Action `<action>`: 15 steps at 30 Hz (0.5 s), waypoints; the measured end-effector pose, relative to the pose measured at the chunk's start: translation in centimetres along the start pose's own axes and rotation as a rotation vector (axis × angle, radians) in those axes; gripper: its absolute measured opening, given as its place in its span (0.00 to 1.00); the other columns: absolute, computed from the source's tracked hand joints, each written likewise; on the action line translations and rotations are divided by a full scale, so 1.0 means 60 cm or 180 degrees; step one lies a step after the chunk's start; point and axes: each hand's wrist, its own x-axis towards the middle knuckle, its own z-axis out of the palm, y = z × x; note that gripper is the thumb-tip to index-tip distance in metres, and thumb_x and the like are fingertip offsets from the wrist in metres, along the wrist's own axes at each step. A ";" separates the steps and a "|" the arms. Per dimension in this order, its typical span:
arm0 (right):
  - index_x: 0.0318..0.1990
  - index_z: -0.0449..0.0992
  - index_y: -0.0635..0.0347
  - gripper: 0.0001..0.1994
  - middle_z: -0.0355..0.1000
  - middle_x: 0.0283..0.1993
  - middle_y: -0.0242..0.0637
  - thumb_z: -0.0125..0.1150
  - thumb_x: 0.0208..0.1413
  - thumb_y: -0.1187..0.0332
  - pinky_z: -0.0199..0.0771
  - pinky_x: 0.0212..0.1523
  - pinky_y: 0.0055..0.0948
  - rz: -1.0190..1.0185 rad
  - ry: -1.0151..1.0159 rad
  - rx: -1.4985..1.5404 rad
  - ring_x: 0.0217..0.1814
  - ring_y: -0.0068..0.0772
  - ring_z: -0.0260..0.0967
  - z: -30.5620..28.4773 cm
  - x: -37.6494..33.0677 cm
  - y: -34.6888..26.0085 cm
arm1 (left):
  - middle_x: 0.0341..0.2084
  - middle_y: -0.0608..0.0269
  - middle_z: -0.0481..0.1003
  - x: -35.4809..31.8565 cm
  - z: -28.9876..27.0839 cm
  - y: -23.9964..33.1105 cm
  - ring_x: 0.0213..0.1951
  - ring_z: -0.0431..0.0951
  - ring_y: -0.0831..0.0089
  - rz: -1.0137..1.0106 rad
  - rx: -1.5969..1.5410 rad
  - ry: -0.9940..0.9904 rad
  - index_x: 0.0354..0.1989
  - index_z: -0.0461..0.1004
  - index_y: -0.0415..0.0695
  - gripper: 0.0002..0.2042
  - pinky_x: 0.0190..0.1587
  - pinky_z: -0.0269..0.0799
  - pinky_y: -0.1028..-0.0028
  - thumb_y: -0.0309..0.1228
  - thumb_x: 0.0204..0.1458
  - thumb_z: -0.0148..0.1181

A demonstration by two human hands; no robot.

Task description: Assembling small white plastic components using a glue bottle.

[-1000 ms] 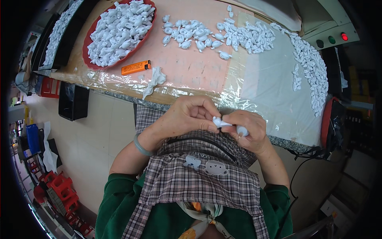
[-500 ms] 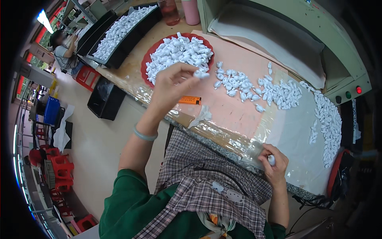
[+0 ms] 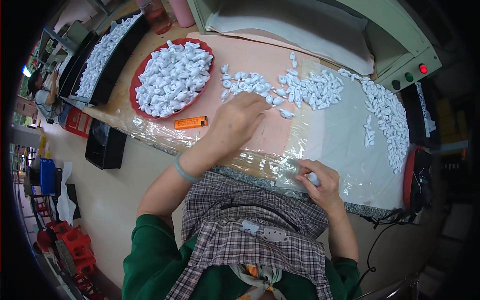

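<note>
My left hand (image 3: 238, 119) reaches out over the pink table top, its fingertips at a loose cluster of small white plastic pieces (image 3: 248, 83); whether it grips one is hidden. My right hand (image 3: 318, 181) rests at the table's near edge, closed around a small white piece (image 3: 313, 177) and touching a clear plastic bag (image 3: 291, 175). A red round tray (image 3: 136, 86) heaped with the same white pieces stands at the left. An orange lighter (image 3: 190, 122) lies just left of my left wrist.
More white pieces lie in a band across the clear plastic sheet (image 3: 345, 140) to the right (image 3: 387, 117). A black tray of white pieces (image 3: 102, 52) sits at far left. A green machine with red and green buttons (image 3: 415, 72) stands behind. Another person (image 3: 42, 85) works far left.
My left hand moved from the red tray to the right, onto the loose pieces in the middle. My right hand stayed at the table edge with its piece.
</note>
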 end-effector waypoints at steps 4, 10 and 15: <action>0.42 0.75 0.63 0.18 0.72 0.25 0.38 0.69 0.40 0.77 0.71 0.27 0.26 -0.0043 0.0040 0.0033 0.26 0.32 0.72 -0.001 -0.005 0.004 | 0.35 0.56 0.76 0.026 0.060 0.023 0.39 0.76 0.60 0.0127 -0.0056 -0.0359 0.36 0.76 0.38 0.09 0.39 0.73 0.67 0.23 0.44 0.60; 0.42 0.75 0.62 0.18 0.73 0.26 0.38 0.69 0.40 0.77 0.72 0.27 0.27 -0.0072 0.0032 0.0063 0.26 0.32 0.72 -0.004 -0.006 0.007 | 0.32 0.56 0.75 0.038 0.088 0.028 0.35 0.76 0.60 0.0053 0.0467 -0.0850 0.37 0.76 0.38 0.11 0.37 0.74 0.67 0.25 0.43 0.60; 0.44 0.73 0.63 0.19 0.73 0.27 0.37 0.69 0.41 0.77 0.72 0.30 0.24 0.0034 0.0140 0.0137 0.27 0.29 0.73 -0.008 -0.008 0.007 | 0.31 0.57 0.74 0.027 0.060 0.046 0.30 0.77 0.65 -0.0287 -0.0336 -0.0725 0.40 0.74 0.37 0.12 0.35 0.74 0.69 0.23 0.46 0.59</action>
